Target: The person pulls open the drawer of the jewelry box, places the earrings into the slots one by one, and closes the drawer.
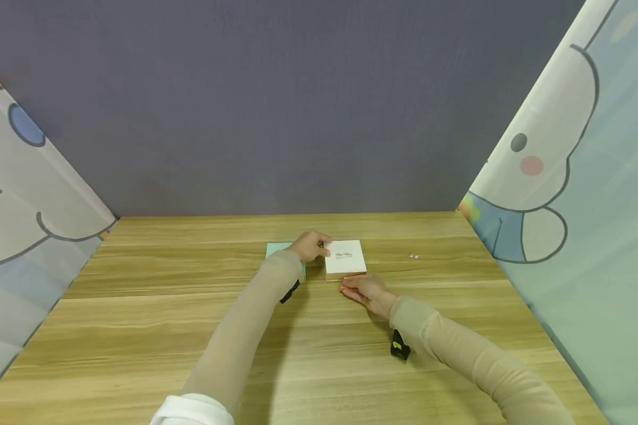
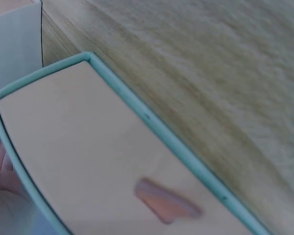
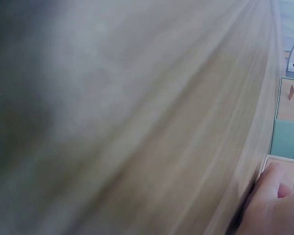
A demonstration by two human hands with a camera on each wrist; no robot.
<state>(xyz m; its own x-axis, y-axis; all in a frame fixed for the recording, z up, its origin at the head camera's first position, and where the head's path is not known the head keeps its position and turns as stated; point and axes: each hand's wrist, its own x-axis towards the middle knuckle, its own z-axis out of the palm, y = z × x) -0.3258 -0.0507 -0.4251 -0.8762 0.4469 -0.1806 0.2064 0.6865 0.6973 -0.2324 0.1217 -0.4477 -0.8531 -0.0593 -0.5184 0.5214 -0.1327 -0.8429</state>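
Observation:
A white square drawer box (image 1: pixel 345 261) with dark printed lettering lies on the table. My left hand (image 1: pixel 309 245) grips its left side. At its front edge is my right hand (image 1: pixel 365 290), fingers bent against the beige front panel (image 3: pixel 287 171); whatever the fingertips pinch there is hidden. Left of the white box stands a teal drawer box (image 1: pixel 278 248), partly covered by my left hand and sleeve. The left wrist view gives its beige front (image 2: pixel 78 142), framed in teal, with a small brown pull tab (image 2: pixel 166 200).
Two tiny whitish pieces (image 1: pixel 414 256), too small to identify, lie on the wooden table (image 1: pixel 154 295) to the right of the boxes. A grey panel (image 1: pixel 298 118) rises behind the table. Printed cartoon sheets (image 1: pixel 590 295) hang along both sides.

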